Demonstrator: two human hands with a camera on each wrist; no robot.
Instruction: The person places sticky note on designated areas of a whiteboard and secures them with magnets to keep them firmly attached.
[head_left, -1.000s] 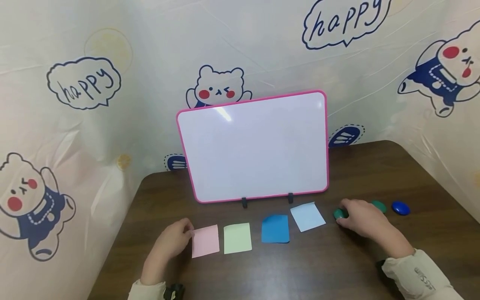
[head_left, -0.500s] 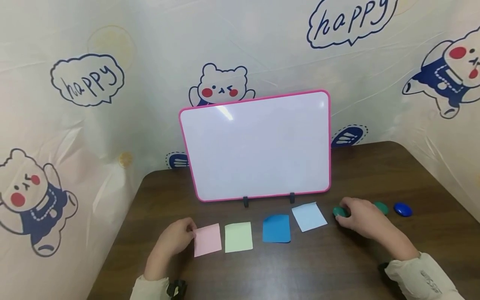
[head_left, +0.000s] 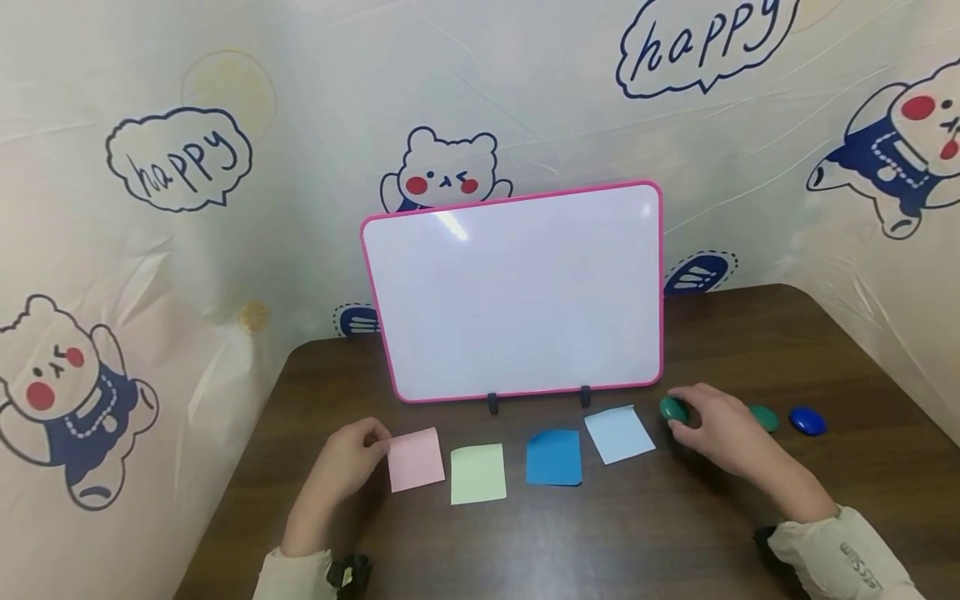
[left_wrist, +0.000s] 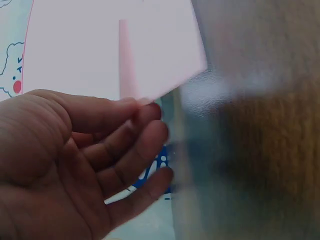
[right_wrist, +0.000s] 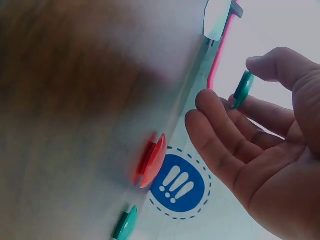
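My left hand (head_left: 343, 460), wrist on the near side, pinches the pink note (head_left: 417, 461) at its left edge between thumb and index finger; the other fingers are loosely bent. My right hand (head_left: 722, 427) pinches the green disc (head_left: 671, 408) between thumb and fingers, right of the pale-blue note (head_left: 619, 434). Both forearms extend from the near edge. The surface is a dark wood-grain table (head_left: 540, 546). A pink-framed whiteboard (head_left: 517, 292) stands behind the notes; a bear-printed cloth (head_left: 315, 208) covers the walls.
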